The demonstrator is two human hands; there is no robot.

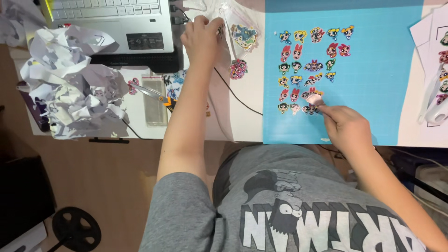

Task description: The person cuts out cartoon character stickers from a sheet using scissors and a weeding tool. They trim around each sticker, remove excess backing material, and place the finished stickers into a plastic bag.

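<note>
While my right hand point(344, 127) pinches a sticker point(314, 99) near the blue mat's point(373, 93) front edge, my left hand point(201, 37) closes on a clear bag point(223, 28) at the table's back edge.

Stickers point(305, 70) on cutting mat point(373, 93), laptop point(116, 21) behind crumpled paper point(74, 88), left of mat

The laptop point(112, 21) is cut off by the top edge, and the white sheets point(431, 35) by the right edge. The right hand point(347, 128) covers part of the lowest sticker row point(298, 108). What the left hand point(203, 37) pinches is too small to identify; the grip itself is hidden.
</note>
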